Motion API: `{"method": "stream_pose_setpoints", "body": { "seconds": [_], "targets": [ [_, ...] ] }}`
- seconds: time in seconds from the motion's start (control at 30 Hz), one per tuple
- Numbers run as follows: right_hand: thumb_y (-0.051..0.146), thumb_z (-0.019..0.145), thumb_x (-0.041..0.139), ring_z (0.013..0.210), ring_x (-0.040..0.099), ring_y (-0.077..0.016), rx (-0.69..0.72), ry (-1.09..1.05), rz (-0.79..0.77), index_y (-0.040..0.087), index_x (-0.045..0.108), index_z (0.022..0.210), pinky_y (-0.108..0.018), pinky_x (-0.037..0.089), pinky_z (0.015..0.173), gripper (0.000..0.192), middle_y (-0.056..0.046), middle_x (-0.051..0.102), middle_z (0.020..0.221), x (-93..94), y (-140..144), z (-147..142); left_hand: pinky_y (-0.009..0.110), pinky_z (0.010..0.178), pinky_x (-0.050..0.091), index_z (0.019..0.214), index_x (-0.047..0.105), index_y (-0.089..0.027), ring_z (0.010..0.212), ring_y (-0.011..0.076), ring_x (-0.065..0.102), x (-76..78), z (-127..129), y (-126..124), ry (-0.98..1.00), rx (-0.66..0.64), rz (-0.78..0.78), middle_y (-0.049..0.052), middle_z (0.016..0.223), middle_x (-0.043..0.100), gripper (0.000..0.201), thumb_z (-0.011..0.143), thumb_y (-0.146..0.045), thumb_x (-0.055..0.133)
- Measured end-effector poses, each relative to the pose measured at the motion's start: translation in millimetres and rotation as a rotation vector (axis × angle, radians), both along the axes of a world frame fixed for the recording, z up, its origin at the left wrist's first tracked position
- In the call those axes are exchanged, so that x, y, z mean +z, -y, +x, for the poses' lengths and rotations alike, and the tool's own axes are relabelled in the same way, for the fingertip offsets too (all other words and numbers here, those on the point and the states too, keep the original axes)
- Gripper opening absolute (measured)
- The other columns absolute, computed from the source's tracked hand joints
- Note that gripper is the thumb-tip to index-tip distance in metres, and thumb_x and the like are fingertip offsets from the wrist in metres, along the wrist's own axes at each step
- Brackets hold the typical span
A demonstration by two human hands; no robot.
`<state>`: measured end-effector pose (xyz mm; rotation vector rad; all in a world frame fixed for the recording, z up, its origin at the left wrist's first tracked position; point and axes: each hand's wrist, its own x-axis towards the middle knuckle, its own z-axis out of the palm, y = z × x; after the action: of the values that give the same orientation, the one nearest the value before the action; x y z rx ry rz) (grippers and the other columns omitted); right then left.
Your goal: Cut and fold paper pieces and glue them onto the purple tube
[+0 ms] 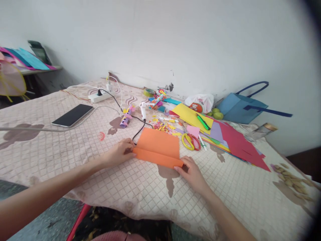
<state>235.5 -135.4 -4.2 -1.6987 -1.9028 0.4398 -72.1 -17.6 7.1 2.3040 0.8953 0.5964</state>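
"So, how's the grip?"
"Both ends are pinched: left hand and right hand each have thumb pressed against fingers on the near strip of the orange sheet. The sheet lies on the tablecloth, between them."
"Which step?"
"A fold across the near edge, I'd judge. Next probably calls for even pressure along the crease, ends kept level."
"Anything unclear?"
"Some fingertips are hidden behind the strip. Just beyond the sheet, the paper scraps blur together; to its right, the stacked papers cover one another."
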Motion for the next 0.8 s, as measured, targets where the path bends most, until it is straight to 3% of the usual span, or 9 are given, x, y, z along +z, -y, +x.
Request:
{"method": "stream_pose_setpoints", "body": {
  "seconds": [0.27, 0.47, 0.8],
  "targets": [
    [0.033, 0.084, 0.052, 0.086, 0.048, -0.0231, -0.061, 0.011, 0.020, 0.020, 0.057, 0.086, -0.036, 0.040, 0.074, 0.013, -0.006, 0.055, 0.088, -9.1, 2.1, -1.2, 0.028, 0.067, 0.042, 0.068, 0.051, -0.016, 0.072, 0.0143, 0.048, -4.9, 5.3, 3.2, 0.038, 0.090, 0.108, 0.003, 0.077, 0.051, 0.022, 0.082, -0.032, 0.047],
    [0.032, 0.084, 0.051, 0.086, 0.048, -0.0235, -0.047, -0.021, 0.024, 0.021, 0.057, 0.084, -0.037, 0.040, 0.075, 0.012, -0.006, 0.056, 0.087, -7.2, 2.7, -1.3, 0.031, 0.075, 0.043, 0.075, 0.058, -0.017, 0.082, 0.0173, 0.052, -4.6, 1.9, 3.0, 0.039, 0.008, 0.069, 0.004, 0.090, 0.055, 0.019, 0.077, -0.036, 0.057],
    [0.033, 0.086, 0.048, 0.075, 0.047, -0.0196, -0.081, -0.104, 0.066, 0.021, 0.051, 0.071, -0.032, 0.038, 0.067, 0.019, -0.002, 0.051, 0.074, -1.5, 5.8, -6.3, 0.032, 0.078, 0.042, 0.080, 0.058, -0.017, 0.084, 0.0176, 0.052, -2.0, 1.7, 8.4, 0.052, 0.055, 0.070, 0.004, 0.086, 0.058, 0.017, 0.082, -0.033, 0.052]
  ]
}}
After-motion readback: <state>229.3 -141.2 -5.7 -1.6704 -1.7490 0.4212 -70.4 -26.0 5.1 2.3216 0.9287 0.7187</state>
